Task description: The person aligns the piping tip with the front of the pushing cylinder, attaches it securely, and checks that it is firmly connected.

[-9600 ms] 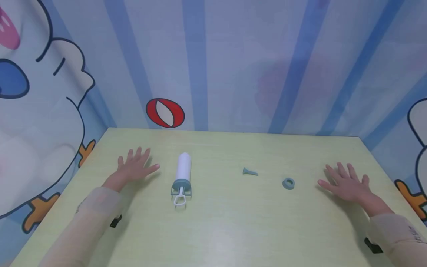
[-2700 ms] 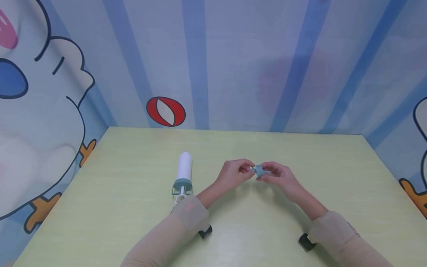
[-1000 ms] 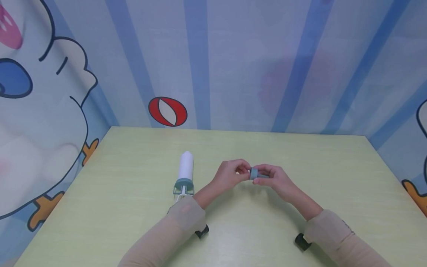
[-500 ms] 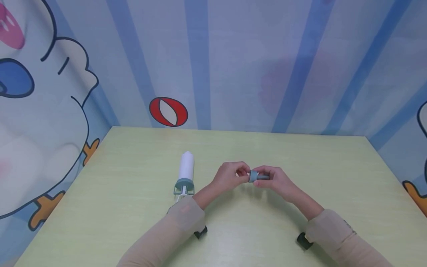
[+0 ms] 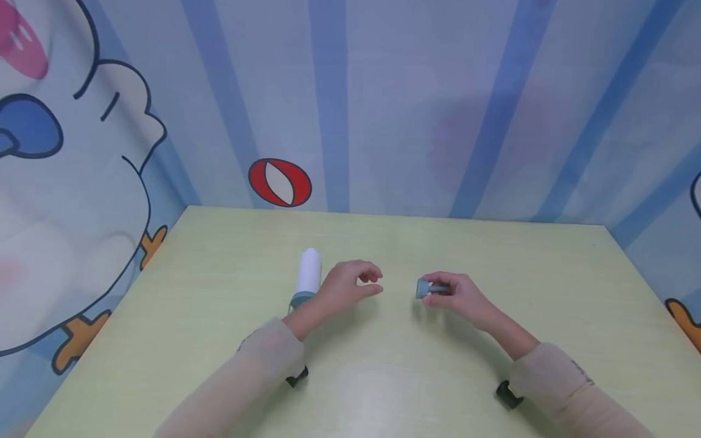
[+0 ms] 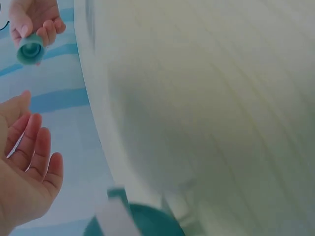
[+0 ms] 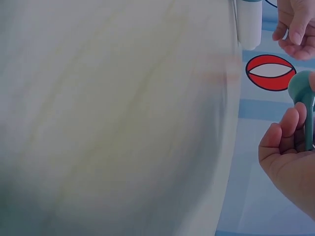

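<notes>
My right hand point(image 5: 465, 299) holds a grey-green nozzle point(image 5: 439, 289) with the matching ring point(image 5: 422, 288) fitted at its wide end, just above the table. In the left wrist view the hollow inside of the ring point(image 6: 30, 50) faces the camera. The right wrist view shows the slim nozzle stem point(image 7: 308, 123) along the curled fingers. My left hand point(image 5: 342, 287) is apart from these, holding nothing, fingers loosely bent. Near it lies a large white syringe point(image 5: 309, 271) with a green collar; the left forearm hides its plunger handle. Its collar point(image 6: 152, 221) shows blurred in the left wrist view.
The pale yellow table point(image 5: 405, 365) runs back to a blue striped cloth wall point(image 5: 394, 109) with a printed red oval point(image 5: 301, 182). Black wrist cameras point(image 5: 509, 394) sit under both sleeves.
Ring and nozzle, at first lying separately on the table, were joined between both hands. Over the last half second my left hand has let go and moved left toward the syringe; the right keeps hold.
</notes>
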The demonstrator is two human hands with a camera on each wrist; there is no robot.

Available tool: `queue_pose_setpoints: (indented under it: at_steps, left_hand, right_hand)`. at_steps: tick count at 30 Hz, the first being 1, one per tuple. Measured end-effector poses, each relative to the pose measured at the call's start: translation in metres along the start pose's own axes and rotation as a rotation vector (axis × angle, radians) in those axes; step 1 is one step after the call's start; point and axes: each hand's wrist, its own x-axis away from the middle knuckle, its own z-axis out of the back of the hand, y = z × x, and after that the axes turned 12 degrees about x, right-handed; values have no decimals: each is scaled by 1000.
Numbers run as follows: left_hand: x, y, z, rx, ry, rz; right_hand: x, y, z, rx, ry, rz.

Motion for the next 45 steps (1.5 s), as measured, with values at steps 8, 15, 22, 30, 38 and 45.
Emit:
queue_pose_setpoints:
  at_steps: [8,15,22,30,38,45]
  left_hand:
    - [10,-15,28,-54,67,15]
    - [14,-31,49,-117,129,58]
    - [16,-42,61,-154,167,148]
    - [17,-48,61,-149,170,336]
    - [20,-46,58,-155,161,403]
    - [17,-46,58,-163,165,399]
  right_hand:
    - [1,2,2,-3,-10,12]
    - [3,3,3,2,-1,18]
    - [4,4,5,14,11,19]
    - [4,6,6,22,20,14]
    - [5,8,8,36,26,3]
    - [5,8,9,56,28,-10]
